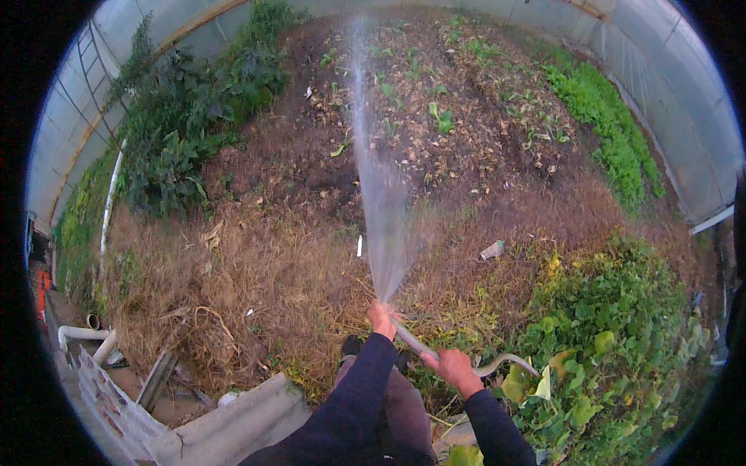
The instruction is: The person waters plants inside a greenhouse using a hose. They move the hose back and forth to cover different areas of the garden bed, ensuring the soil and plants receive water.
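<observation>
My left hand (382, 320) is closed around the end of a pale garden hose (418, 346), and a fanned spray of water (382, 233) leaves it away from me over the soil. My right hand (453, 368) grips the same hose farther back, to the right of and nearer to me than my left hand. Behind my right hand the hose curves into green leaves. The hose's outlet is hidden at my left hand's fingers. Beyond the dry grass lies a planted bed (431, 134) with small green plants and withered leaves.
Leafy vines (612, 343) spread at the right. Corrugated sheets (245, 413), a white pipe (84, 333) and a board (156, 378) lie at lower left. Dark green bushes (175, 116) stand at upper left. Plastic greenhouse walls (664, 99) curve round the bed. A crumpled piece of litter (492, 250) lies on the grass.
</observation>
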Motion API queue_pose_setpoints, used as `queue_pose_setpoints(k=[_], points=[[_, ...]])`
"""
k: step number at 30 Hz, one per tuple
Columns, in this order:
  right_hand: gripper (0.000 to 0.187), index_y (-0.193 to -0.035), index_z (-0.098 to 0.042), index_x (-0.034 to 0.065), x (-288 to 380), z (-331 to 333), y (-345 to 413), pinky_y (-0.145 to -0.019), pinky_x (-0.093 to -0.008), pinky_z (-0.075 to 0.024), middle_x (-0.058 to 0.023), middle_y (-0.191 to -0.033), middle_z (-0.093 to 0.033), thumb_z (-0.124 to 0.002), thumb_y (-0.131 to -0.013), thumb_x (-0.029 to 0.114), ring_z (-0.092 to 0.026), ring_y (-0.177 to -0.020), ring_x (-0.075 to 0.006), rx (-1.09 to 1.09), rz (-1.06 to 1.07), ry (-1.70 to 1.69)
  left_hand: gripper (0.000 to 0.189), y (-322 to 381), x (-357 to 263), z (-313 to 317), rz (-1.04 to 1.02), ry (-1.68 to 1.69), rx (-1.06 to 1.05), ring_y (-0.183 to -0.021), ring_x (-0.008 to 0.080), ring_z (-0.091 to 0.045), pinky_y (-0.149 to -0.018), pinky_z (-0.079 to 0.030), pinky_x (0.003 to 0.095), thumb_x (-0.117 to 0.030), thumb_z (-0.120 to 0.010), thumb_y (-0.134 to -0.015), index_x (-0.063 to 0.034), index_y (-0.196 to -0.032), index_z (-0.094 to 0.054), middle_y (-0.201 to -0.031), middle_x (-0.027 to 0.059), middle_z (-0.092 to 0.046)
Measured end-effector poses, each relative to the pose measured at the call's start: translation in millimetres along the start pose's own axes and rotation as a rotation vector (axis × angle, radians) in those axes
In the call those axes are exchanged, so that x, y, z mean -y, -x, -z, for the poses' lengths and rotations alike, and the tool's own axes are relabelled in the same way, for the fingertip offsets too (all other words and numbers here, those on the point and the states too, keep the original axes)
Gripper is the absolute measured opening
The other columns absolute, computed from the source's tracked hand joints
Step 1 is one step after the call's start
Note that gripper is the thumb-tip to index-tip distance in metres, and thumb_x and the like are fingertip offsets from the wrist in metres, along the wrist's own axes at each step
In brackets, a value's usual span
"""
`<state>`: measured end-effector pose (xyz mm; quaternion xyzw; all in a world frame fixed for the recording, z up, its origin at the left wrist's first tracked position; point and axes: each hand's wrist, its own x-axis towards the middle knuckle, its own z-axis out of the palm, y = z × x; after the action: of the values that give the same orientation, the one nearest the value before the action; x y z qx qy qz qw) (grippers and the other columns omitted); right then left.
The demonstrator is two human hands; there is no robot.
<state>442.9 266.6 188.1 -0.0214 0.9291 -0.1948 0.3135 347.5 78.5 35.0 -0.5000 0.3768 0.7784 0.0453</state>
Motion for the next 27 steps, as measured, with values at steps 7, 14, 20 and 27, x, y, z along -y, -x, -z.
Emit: queue_pose_setpoints(k=[7,14,20,27], points=[[0.067,-0.082,-0.066,0.0015,-8,-6,-3,-0.066,-0.0515,-0.0511,-0.0242,-0.073,-0.065,-0.046,-0.088,0.065,-0.064,-0.073,-0.0418,-0.031,0.008,0.005,0.018,12,-4,-14,0.018,0.088,0.023,-0.042,0.0197,-0.043,-0.038,-0.037,0.0362,-0.023,-0.043,-0.09,-0.0088,-0.08,-0.046,-0.057,0.0051,-0.044],[0.067,-0.082,-0.065,0.0007,-8,3,1,-0.066,-0.0522,-0.0502,-0.0244,-0.072,-0.065,-0.048,-0.088,0.065,-0.064,-0.073,-0.0426,-0.009,0.005,-0.046,0.02,18,-7,-21,0.064,0.074,-0.038,-0.041,0.0206,-0.042,-0.038,-0.037,0.0365,-0.025,-0.043,-0.09,-0.0068,-0.081,-0.046,-0.057,0.0059,-0.043],[0.067,-0.083,-0.065,0.0006,-12,-1,0,-0.067,-0.0524,-0.05,-0.0247,-0.073,-0.065,-0.048,-0.088,0.065,-0.064,-0.073,-0.0431,-0.002,0.008,-0.051,0.018,12,1,-14,0.015,0.037,-0.068,-0.043,0.0211,-0.044,-0.04,-0.039,0.0372,-0.024,-0.046,-0.087,-0.007,-0.082,-0.047,-0.059,0.0062,-0.044],[0.069,-0.084,-0.066,-0.0004,-14,-9,-14,-0.07,-0.0527,-0.0495,-0.0264,-0.074,-0.064,-0.046,-0.089,0.065,-0.063,-0.075,-0.0441,0.039,-0.008,-0.077,0.014,2,-2,-18,-0.014,0.089,-0.104,-0.044,0.022,-0.045,-0.041,-0.04,0.0383,-0.019,-0.046,-0.086,-0.0065,-0.079,-0.05,-0.06,0.0068,-0.046]])
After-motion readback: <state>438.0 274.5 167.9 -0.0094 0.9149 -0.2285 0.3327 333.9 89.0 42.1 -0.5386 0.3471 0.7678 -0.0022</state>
